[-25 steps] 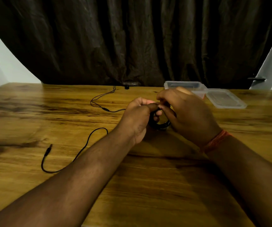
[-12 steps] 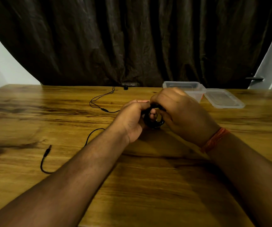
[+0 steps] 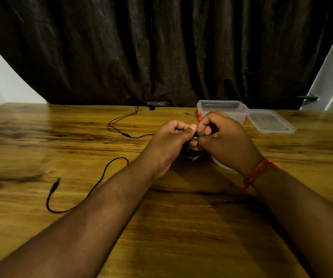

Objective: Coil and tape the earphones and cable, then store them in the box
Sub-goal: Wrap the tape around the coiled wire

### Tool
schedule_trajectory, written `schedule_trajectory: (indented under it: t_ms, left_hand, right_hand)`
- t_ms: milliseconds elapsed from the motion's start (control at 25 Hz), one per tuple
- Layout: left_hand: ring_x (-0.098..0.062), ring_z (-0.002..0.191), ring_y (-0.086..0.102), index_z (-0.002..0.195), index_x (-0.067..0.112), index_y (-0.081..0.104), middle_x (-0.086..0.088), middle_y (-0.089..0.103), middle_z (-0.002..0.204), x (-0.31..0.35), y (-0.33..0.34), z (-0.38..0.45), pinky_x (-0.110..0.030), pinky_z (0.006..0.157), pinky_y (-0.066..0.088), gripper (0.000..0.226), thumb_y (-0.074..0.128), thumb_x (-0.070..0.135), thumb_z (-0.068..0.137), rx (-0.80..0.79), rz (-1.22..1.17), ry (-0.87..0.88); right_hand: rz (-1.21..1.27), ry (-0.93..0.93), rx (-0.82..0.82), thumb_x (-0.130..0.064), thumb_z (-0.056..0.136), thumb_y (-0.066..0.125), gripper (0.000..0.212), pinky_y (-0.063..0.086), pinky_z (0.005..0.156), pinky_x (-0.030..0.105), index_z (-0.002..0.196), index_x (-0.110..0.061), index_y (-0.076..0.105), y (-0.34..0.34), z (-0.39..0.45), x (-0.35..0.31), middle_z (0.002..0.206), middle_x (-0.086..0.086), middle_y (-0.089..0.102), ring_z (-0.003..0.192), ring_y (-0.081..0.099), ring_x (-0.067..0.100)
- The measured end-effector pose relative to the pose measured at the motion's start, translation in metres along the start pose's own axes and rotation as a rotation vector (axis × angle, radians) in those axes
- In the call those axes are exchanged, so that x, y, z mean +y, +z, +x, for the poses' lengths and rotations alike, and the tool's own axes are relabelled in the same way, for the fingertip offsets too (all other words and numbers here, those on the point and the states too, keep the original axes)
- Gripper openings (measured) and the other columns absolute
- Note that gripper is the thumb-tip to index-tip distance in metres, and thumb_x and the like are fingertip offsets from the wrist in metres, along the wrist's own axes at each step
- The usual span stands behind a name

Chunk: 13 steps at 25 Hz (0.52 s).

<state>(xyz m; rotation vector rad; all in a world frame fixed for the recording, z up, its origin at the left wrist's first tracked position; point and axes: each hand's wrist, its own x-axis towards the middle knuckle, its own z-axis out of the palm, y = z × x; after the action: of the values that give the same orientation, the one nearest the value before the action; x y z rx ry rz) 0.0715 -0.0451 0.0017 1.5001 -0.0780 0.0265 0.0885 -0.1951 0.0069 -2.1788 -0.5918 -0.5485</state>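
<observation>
A black cable coil (image 3: 193, 155) sits between my two hands near the table's middle. My left hand (image 3: 169, 141) grips the coil's left side with curled fingers. The fingers of my right hand (image 3: 228, 141) pinch the cable at the coil's top. The cable's loose tail (image 3: 105, 173) curves left across the table and ends in a jack plug (image 3: 55, 185). Thin black earphones (image 3: 121, 125) lie farther back, their wire running toward my left hand. The clear plastic box (image 3: 221, 107) stands open behind my right hand, partly hidden by it.
The box's clear lid (image 3: 270, 122) lies flat to its right. Something orange (image 3: 198, 116) shows at the box's left corner. A white curved edge (image 3: 220, 165) peeks out under my right wrist. A dark curtain (image 3: 161, 57) hangs behind the wooden table (image 3: 181, 227).
My right hand's fingers have risen from around the coil to pinch at its top. Both hands shifted slightly right. The loose tail has barely moved.
</observation>
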Motion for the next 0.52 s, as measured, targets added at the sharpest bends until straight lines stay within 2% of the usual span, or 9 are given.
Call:
schedule_trajectory:
  t_ms: [80, 160, 240, 320, 440, 520]
  left_hand:
    - [-0.017, 0.087, 0.072, 0.105, 0.012, 0.062, -0.009, 0.07, 0.099, -0.003, -0.002, 0.002, -0.036, 0.09, 0.055, 0.012, 0.063, 0.016, 0.094, 0.031, 0.152, 0.013]
    - [-0.021, 0.097, 0.07, 0.106, 0.014, 0.063, -0.009, 0.07, 0.103, -0.004, -0.007, 0.003, -0.038, 0.09, 0.055, 0.015, 0.066, 0.014, 0.091, 0.032, 0.222, -0.002]
    - [-0.019, 0.094, 0.068, 0.104, 0.013, 0.063, -0.008, 0.07, 0.098, -0.004, -0.011, 0.004, -0.03, 0.076, 0.055, 0.016, 0.068, 0.01, 0.089, 0.001, 0.302, -0.01]
    - [-0.015, 0.083, 0.065, 0.1, 0.01, 0.064, -0.006, 0.068, 0.089, -0.005, -0.015, 0.006, -0.023, 0.068, 0.051, 0.014, 0.067, 0.005, 0.088, -0.015, 0.435, 0.022]
    - [-0.011, 0.072, 0.059, 0.09, 0.007, 0.061, -0.002, 0.062, 0.076, -0.008, -0.014, 0.009, -0.026, 0.07, 0.05, 0.019, 0.057, -0.011, 0.087, -0.03, 0.563, 0.068]
    - [-0.014, 0.072, 0.059, 0.089, 0.004, 0.06, -0.008, 0.062, 0.078, -0.01, -0.012, 0.009, -0.027, 0.071, 0.051, 0.025, 0.049, -0.018, 0.085, -0.047, 0.592, 0.092]
  right_hand:
    - [0.04, 0.133, -0.011, -0.005, 0.071, 0.067, 0.015, 0.041, 0.061, 0.029, 0.082, -0.013, 0.061, -0.001, 0.001, 0.004, 0.07, -0.005, 0.051, 0.065, 0.047, 0.012]
    - [0.087, 0.222, -0.009, -0.005, 0.073, 0.064, 0.012, 0.041, 0.06, 0.03, 0.082, -0.013, 0.062, -0.002, 0.001, 0.006, 0.067, -0.003, 0.052, 0.062, 0.048, 0.012]
    - [0.081, 0.277, -0.029, -0.007, 0.074, 0.065, 0.013, 0.042, 0.061, 0.029, 0.083, -0.015, 0.061, -0.002, -0.001, 0.008, 0.068, -0.002, 0.055, 0.062, 0.049, 0.012]
    - [0.029, 0.288, -0.094, -0.01, 0.076, 0.066, 0.012, 0.044, 0.061, 0.03, 0.085, -0.017, 0.061, 0.001, -0.004, 0.006, 0.072, -0.002, 0.059, 0.064, 0.053, 0.011]
    - [-0.027, 0.261, -0.198, -0.015, 0.078, 0.069, 0.01, 0.051, 0.064, 0.033, 0.084, -0.017, 0.061, 0.005, -0.008, 0.002, 0.076, -0.001, 0.062, 0.07, 0.06, 0.015]
    - [-0.117, 0.213, -0.246, -0.015, 0.078, 0.07, 0.011, 0.047, 0.062, 0.027, 0.085, -0.016, 0.061, 0.004, -0.008, 0.001, 0.075, -0.003, 0.06, 0.07, 0.057, 0.012]
